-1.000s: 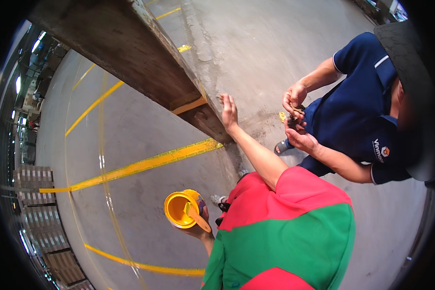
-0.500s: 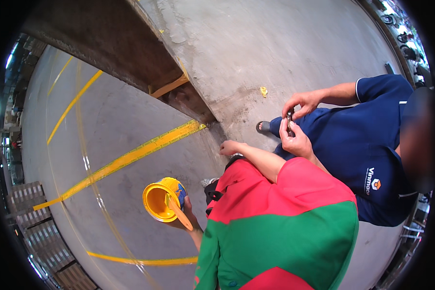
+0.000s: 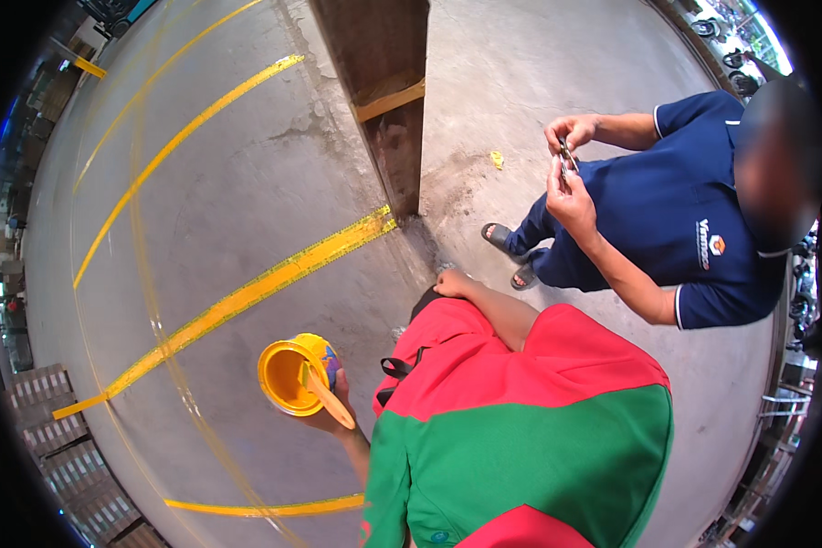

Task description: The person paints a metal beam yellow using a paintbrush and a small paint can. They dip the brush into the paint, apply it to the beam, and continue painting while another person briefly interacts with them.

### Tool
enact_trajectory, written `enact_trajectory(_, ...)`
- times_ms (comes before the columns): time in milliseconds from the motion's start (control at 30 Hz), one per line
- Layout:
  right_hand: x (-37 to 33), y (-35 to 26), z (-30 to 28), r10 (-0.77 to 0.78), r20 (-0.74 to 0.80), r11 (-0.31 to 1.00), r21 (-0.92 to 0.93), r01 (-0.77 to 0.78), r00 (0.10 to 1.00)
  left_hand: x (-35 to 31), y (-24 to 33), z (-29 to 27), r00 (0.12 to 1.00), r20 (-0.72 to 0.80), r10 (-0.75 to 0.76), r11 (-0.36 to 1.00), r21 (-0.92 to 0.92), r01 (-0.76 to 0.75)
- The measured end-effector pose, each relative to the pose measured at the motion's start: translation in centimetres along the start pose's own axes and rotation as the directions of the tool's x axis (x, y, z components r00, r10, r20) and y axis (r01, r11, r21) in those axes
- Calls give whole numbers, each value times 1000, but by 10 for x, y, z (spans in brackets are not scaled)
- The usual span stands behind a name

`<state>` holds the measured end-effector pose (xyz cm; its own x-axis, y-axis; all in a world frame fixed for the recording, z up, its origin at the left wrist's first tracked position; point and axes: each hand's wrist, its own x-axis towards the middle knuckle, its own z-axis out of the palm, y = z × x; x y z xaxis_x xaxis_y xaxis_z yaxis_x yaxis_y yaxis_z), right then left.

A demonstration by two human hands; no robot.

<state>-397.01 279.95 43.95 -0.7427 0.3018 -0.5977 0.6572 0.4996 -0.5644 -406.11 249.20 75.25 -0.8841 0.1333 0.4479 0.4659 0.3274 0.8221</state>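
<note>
The left hand (image 3: 331, 402) is clamped around a yellow paint can (image 3: 294, 373), a stick (image 3: 324, 402) lying across its rim. The right hand (image 3: 454, 283) hangs empty; I cannot tell how its fingers stand.

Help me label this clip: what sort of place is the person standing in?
Probably a factory or warehouse floor: bare concrete floor with painted yellow lines, stacked pallets at the edge, and a column. The left hand holds a yellow paint can.
</note>
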Motion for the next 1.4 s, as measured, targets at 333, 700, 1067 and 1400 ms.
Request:
enact_trajectory(333, 24, -36, 41, 52, -34, 989, 143, -47, 998, -12, -85, -11, 1000, -7, 16, 997, -76, -16)
enact_trajectory(700, 106, 13, 125, 115, -120, 976, 200, -89, 986, -8, -169, 7, 985, 30, 171, 985, -36, -169)
enact_trajectory(1067, 185, -28, 107, -80, -340, 906, 368, 211, 937, 57, -234, 52, 959, 39, 282, 958, -63, -279)
enact_trajectory(1400, 280, -32, 66, 471, -155, 468, 879, -97, 869, 297, -255, 179, 884, 207, 420, 908, -112, -405)
